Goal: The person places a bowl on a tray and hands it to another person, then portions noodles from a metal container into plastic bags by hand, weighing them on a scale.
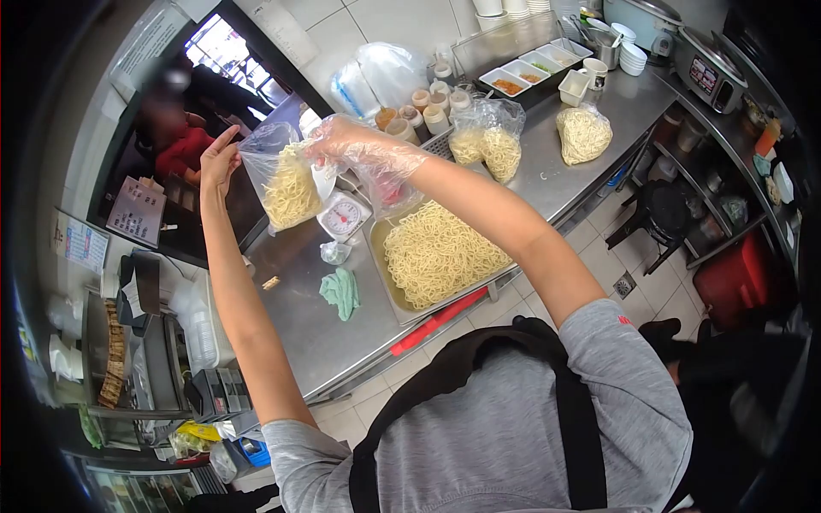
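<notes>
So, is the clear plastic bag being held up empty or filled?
Partly filled: pale yellow noodles bulge in the lower part of the clear plastic bag, while its see-through upper left corner shows none.

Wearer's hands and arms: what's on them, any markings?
Right hand: clear, crinkled plastic glove reaching past the wrist. Left hand: no glove visible. Left sleeve and right sleeve: short, heathered grey; the right has a small red marking, unreadable.

One surface [312, 342] is carrying one noodle tray [391, 287]; left of the tray, one scale [344, 216] and one green cloth [340, 293] are sitting and two hands [221, 161] [335, 141] are handling one noodle bag [291, 195]; beyond it, three filled bags [466, 145] [501, 154] [584, 137] are resting.
</notes>
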`<state>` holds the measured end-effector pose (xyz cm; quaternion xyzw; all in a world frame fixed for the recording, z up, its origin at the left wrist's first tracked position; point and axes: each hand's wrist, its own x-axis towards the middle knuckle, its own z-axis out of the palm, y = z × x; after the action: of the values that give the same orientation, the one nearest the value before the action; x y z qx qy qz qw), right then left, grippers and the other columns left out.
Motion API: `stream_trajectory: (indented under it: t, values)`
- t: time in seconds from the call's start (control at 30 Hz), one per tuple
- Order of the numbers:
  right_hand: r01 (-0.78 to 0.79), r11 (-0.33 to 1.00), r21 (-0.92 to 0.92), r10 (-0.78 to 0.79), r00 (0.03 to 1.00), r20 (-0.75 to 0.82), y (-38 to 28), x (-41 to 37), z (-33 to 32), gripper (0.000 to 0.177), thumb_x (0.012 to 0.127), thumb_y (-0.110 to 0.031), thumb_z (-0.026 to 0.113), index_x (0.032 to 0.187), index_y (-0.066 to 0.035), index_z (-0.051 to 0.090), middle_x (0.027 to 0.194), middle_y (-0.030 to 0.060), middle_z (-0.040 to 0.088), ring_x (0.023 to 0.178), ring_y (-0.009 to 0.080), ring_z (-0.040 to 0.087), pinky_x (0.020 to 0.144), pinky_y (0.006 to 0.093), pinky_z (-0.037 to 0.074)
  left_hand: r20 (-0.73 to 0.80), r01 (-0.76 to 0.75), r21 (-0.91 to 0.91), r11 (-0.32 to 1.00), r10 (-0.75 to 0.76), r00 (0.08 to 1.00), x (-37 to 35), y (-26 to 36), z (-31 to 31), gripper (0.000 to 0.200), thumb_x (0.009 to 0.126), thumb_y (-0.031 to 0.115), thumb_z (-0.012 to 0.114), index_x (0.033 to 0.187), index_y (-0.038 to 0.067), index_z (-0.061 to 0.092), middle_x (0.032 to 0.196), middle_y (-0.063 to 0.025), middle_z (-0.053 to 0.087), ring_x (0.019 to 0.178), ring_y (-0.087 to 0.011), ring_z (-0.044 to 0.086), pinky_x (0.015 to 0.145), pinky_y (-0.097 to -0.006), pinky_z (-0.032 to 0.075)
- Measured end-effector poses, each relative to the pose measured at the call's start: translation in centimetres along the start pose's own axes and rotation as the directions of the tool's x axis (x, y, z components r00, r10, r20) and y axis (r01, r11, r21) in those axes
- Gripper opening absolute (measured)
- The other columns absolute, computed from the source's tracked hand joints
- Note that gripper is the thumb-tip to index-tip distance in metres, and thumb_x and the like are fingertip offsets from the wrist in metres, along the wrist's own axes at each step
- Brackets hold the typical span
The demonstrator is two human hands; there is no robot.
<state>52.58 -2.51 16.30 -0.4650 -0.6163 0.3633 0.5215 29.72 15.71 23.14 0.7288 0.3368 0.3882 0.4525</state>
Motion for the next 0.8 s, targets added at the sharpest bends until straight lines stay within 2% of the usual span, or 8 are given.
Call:
stream_trajectory:
  t: [0.07,0.23,0.3,0.43,0.5,0.6,0.7,0.8]
  values:
    - [0.034,0.999,0.037,-0.033,0.999,-0.004,1.3,1.4,0.4,0.02,0.074,-0.023,0.067,0.073,-0.002,0.066,0.063,0.0022,0.06,0.055,0.0095,0.05,0.051,0.0265,0.04,-0.06,-0.04,0.038,0.998,0.042,0.997,0.7,-0.2,0.1,0.045,0.081,-0.008,0.051,0.125,0.002,0.053,0.067,0.0032,0.054,0.056,-0.0032,0.049,0.053,-0.0161,0.043]
    - [-0.055,0.975,-0.216,0.034,0.995,-0.098,3.1,3.2,1.1,0.023,0.072,-0.028,0.066,0.074,-0.005,0.068,0.063,0.0067,0.062,0.058,0.0165,0.056,0.057,0.0313,0.044,-0.217,-0.26,0.166,0.951,0.292,0.932,1.8,-5.2,1.9,0.042,0.078,-0.008,0.054,0.118,0.003,0.059,0.073,-0.0004,0.057,0.056,-0.0058,0.05,0.053,-0.02,0.042]
    - [-0.085,0.939,-0.334,0.05,0.993,-0.111,4.4,3.4,1.2,0.026,0.071,-0.031,0.064,0.076,-0.005,0.068,0.064,0.0105,0.063,0.061,0.0217,0.059,0.06,0.0341,0.045,-0.146,-0.308,0.459,0.833,0.412,0.899,-0.6,-6.7,3.5,0.043,0.077,-0.007,0.053,0.118,0.005,0.059,0.101,-0.0079,0.067,0.061,-0.0054,0.053,0.057,-0.0199,0.045]
    - [0.009,0.877,-0.48,-0.052,0.996,-0.075,9.8,4.3,1.6,0.033,0.071,-0.035,0.06,0.08,-0.005,0.069,0.073,0.0186,0.064,0.071,0.0325,0.062,0.067,0.0408,0.047,-0.06,-0.423,0.468,0.776,0.506,0.861,-3.8,-10.1,6.2,0.038,0.074,-0.008,0.051,0.108,0.003,0.063,0.104,-0.003,0.065,0.06,-0.0061,0.052,0.057,-0.0209,0.045]
    - [0.017,0.846,-0.533,-0.052,0.997,-0.05,10.5,4.0,1.1,0.033,0.072,-0.036,0.059,0.08,-0.005,0.069,0.075,0.0185,0.064,0.073,0.0323,0.062,0.069,0.0412,0.047,-0.06,-0.378,0.373,0.847,0.428,0.902,-4.9,-11.0,7.2,0.029,0.074,-0.009,0.051,0.097,0.004,0.064,0.108,-0.0038,0.062,0.064,-0.0066,0.054,0.058,-0.0222,0.044]
    - [-0.046,0.828,-0.559,0.042,0.999,-0.021,10.1,3.6,0.8,0.035,0.073,-0.038,0.057,0.08,-0.006,0.069,0.076,0.0185,0.064,0.074,0.0322,0.062,0.071,0.0408,0.046,0.058,-0.428,0.581,0.692,0.49,0.87,-6.2,-11.1,7.8,0.024,0.075,-0.009,0.051,0.089,0.004,0.064,0.113,-0.0059,0.058,0.072,-0.008,0.055,0.061,-0.0226,0.044]
    - [-0.082,0.834,-0.546,0.095,0.996,-0.006,9.3,2.8,0.5,0.036,0.075,-0.039,0.056,0.08,-0.007,0.07,0.074,0.0176,0.064,0.074,0.0315,0.062,0.07,0.0403,0.046,0.101,-0.409,0.614,0.675,0.447,0.889,-7.5,-10.3,8.8,0.02,0.075,-0.006,0.053,0.086,0.006,0.064,0.116,-0.0086,0.057,0.08,-0.0147,0.06,0.066,-0.0276,0.047]
    - [-0.047,0.827,-0.56,0.071,0.997,0.021,9.3,2.9,0.6,0.036,0.076,-0.039,0.055,0.078,-0.006,0.069,0.073,0.0169,0.064,0.073,0.0307,0.063,0.068,0.0402,0.046,0.16,-0.353,0.802,0.482,0.396,0.904,-8.9,-8.6,9.9,0.016,0.076,0.0,0.055,0.087,0.007,0.065,0.119,-0.0105,0.055,0.085,-0.0243,0.062,0.072,-0.0333,0.049]
